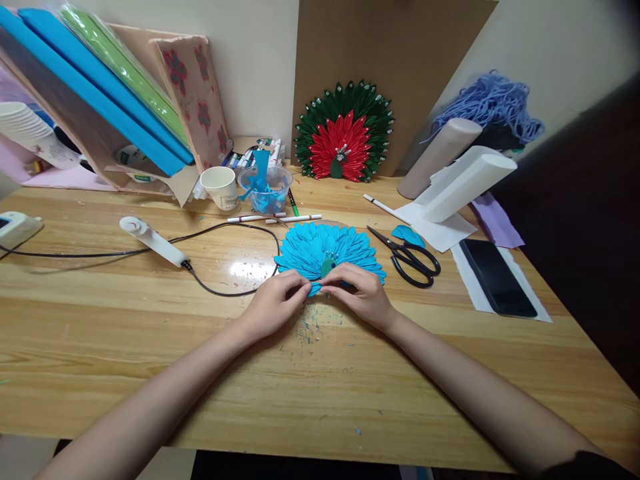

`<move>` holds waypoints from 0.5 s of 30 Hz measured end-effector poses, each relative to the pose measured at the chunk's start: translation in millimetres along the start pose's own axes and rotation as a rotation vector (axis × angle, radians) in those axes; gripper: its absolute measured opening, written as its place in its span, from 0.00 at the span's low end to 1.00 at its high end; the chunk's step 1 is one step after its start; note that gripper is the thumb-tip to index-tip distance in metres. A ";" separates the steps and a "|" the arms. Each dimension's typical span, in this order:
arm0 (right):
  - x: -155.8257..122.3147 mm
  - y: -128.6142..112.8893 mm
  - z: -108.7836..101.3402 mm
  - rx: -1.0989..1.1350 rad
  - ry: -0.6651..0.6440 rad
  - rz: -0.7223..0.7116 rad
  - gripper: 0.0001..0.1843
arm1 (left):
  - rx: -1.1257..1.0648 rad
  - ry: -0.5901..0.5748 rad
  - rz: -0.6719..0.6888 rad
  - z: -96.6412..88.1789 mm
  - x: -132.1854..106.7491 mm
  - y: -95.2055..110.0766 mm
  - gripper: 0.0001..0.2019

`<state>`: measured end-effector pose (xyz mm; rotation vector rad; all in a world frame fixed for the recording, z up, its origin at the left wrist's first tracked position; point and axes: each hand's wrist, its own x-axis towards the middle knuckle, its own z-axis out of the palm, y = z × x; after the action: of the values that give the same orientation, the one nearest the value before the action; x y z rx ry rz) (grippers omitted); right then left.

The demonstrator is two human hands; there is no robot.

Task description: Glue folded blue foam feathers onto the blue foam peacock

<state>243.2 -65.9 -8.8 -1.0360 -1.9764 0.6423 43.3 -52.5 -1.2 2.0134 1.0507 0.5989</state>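
A blue paper peacock (327, 243) with a fanned tail and a small green head lies flat on the wooden table. At its lower edge, my left hand (277, 297) and my right hand (363, 293) face each other. Between their thumbs and forefingers they pinch a small blue paper piece (315, 289). Whether this piece is joined to the peacock, I cannot tell. Black-handled scissors (407, 257) lie to the right of the tail, with a blue paper scrap (409, 235) beside them.
A white corded tool (153, 241) lies at left, its black cable looping toward the peacock. Behind stand a paper cup (220, 188), a clear tub (280, 179) of blue scraps and a red-green peacock (345, 137). Paper rolls (440, 157) and a phone (497, 277) are at right.
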 end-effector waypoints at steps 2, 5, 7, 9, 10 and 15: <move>-0.1 -0.2 0.2 0.000 -0.002 0.012 0.05 | -0.001 0.007 0.009 0.1 -0.2 -0.5 0.13; -0.3 -0.6 0.2 -0.003 -0.003 0.017 0.05 | -0.008 0.011 0.020 -0.1 -0.5 -0.2 0.12; -0.5 -0.7 0.1 -0.004 -0.001 0.008 0.05 | -0.008 0.007 0.021 -0.3 -0.8 0.5 0.13; -0.6 -0.8 0.0 -0.006 -0.001 0.001 0.04 | -0.004 0.002 0.018 -0.5 -1.1 1.3 0.13; -0.6 -0.8 0.0 -0.006 -0.001 -0.005 0.04 | -0.001 0.000 0.017 -0.7 -1.2 1.6 0.14; -0.8 -1.2 -0.1 -0.022 0.007 -0.040 0.04 | 0.002 -0.008 0.012 -1.3 -0.5 2.4 0.14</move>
<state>243.1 -67.2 -8.2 -1.0077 -1.9968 0.5956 43.3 -53.3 1.5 2.0240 1.0354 0.5956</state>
